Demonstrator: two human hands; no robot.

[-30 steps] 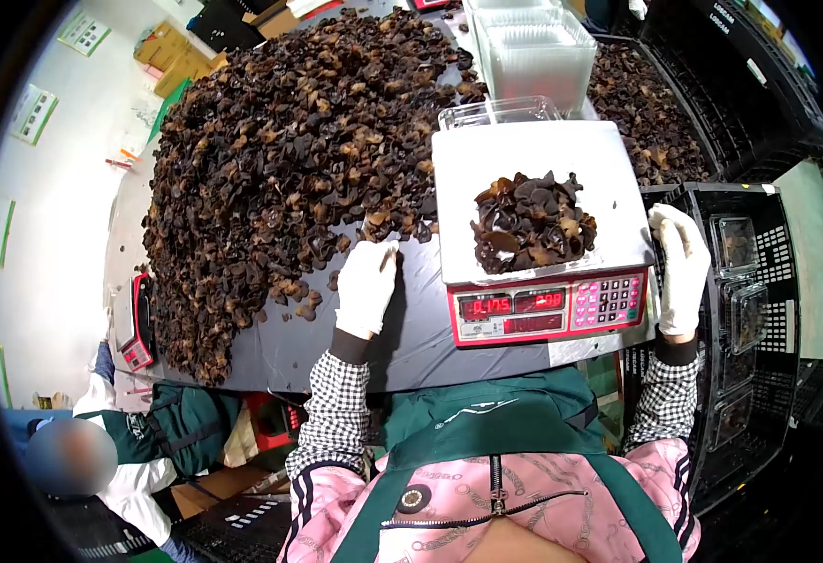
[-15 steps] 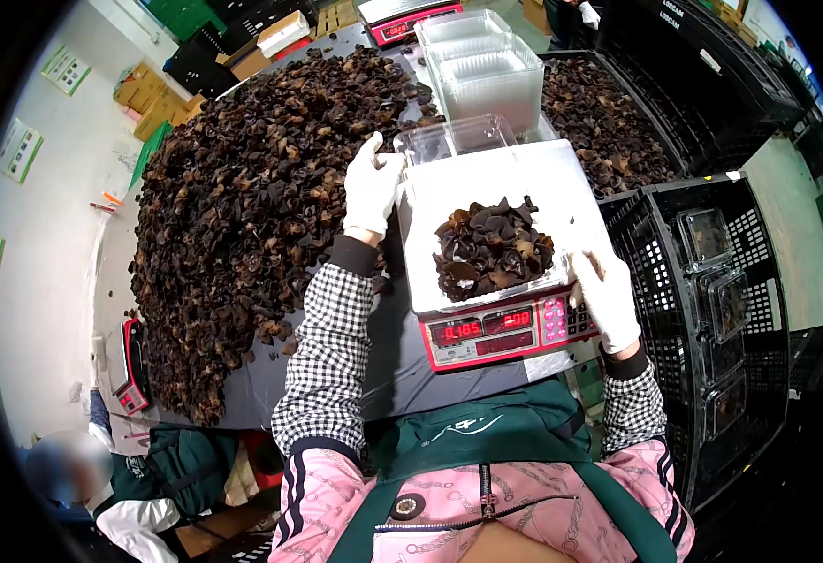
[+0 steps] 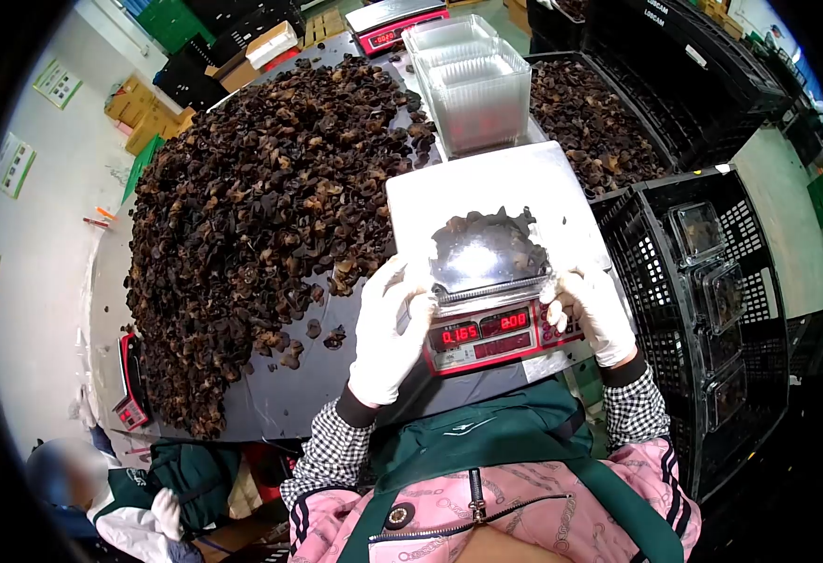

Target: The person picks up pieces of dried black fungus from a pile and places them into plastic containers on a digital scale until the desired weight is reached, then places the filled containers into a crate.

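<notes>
A clear plastic container [image 3: 488,251] filled with dark wood ear mushrooms sits on the white pan of a red-fronted scale [image 3: 482,342], and its shut lid catches a bright glare. My gloved left hand [image 3: 388,333] grips the container's front left corner, thumb and fingers bent at the rim. At the front right corner, my gloved right hand [image 3: 594,314] has its fingers curled against the edge. The scale's red display reads 0.165.
A large heap of wood ear mushrooms [image 3: 252,216] covers the table's left side. Stacked clear containers [image 3: 477,94] stand behind the scale. At right, a black crate [image 3: 768,300] holds several packed containers. Another person [image 3: 139,497] is at lower left, near another scale [image 3: 132,380].
The clear lid has come from behind the scale pan onto the container and now covers the mushrooms. My left hand has moved down to the container's front left corner; my right stays on the right.
</notes>
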